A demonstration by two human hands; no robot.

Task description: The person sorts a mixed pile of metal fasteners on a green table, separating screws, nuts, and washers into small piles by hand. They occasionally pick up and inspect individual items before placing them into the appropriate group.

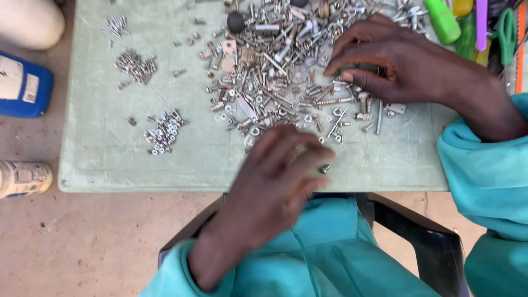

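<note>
pale green board on sandy ground fills the frame's middle, with a big pile of screws at upper centre. right hand, upper right, rests curled on the pile, fingertips pressed among screws. left hand, lower centre and blurred, has fingers bunched at the pile's near edge; whether it pinches anything, cannot tell. 3 small heaps lie left. blue jug sits far left.
</note>
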